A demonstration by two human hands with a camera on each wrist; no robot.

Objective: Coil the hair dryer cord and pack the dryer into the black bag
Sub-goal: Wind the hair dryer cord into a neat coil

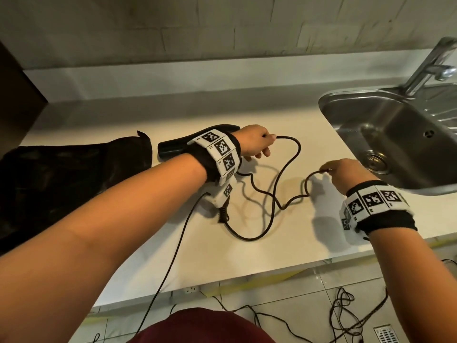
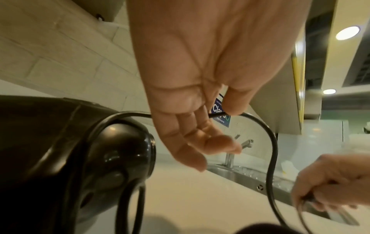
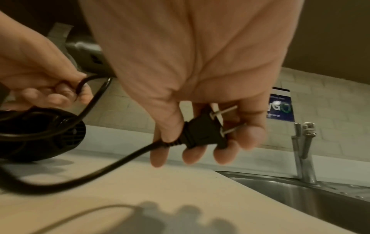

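Pale, smooth worktop point(image 1: 188, 243) is carrying a glossy black hair dryer point(image 1: 173, 147) beside the crumpled black bag point(image 1: 61, 179), with a steel sink point(image 1: 346, 105) at the right. Left hand point(image 1: 254, 142) is pinching the thin black cord point(image 1: 291, 159), which is looping loosely across the surface. Right hand point(image 1: 346, 172) is gripping the cord's end; only the right wrist view is showing the two-pin plug point(image 3: 202, 133) inside its curled fingers.

A pale countertop point(image 1: 259, 248) ran beneath a wall of light tiles point(image 1: 173, 28). To the right sat a steel sink point(image 1: 385, 134) with a chrome tap point(image 1: 430, 68). A blue sign point(image 3: 280, 107) hung on the tiles, round ceiling lights point(image 2: 347, 33) glowed overhead, and loose cables point(image 1: 346, 315) trailed across the tiled floor point(image 1: 284, 293).
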